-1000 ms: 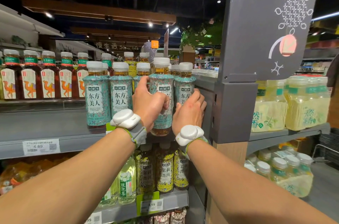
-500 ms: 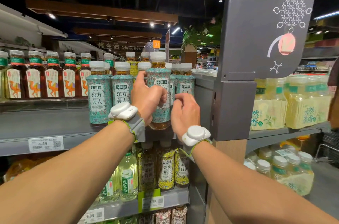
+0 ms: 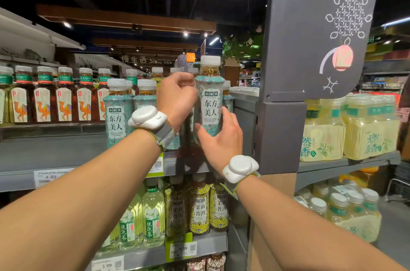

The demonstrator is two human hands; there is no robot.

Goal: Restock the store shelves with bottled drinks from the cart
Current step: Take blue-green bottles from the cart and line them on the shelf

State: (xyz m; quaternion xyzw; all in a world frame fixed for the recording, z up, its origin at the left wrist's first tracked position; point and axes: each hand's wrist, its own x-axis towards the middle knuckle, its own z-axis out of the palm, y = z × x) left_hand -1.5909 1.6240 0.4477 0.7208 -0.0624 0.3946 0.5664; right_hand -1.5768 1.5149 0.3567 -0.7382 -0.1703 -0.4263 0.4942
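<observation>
A teal-labelled tea bottle (image 3: pixel 209 102) with a white cap is raised above the front row on the upper grey shelf (image 3: pixel 55 155), near its right end. My right hand (image 3: pixel 219 139) grips the bottle's lower body from the right. My left hand (image 3: pixel 177 97) has its fingers curled against the bottle's upper left side. Two matching teal bottles (image 3: pixel 117 113) stand in the row to the left, and more are partly hidden behind my left hand.
Dark tea bottles with camel labels (image 3: pixel 64 97) line the shelf's back left. A grey end panel (image 3: pixel 310 26) stands close on the right, with yellow drink packs (image 3: pixel 321 133) beyond it. Green and yellow-labelled bottles (image 3: pixel 199 210) fill the shelf below.
The teal bottle has risen and shifted right. My right hand moved from beside the row to gripping the bottle's lower body; my left hand slid up to its shoulder.
</observation>
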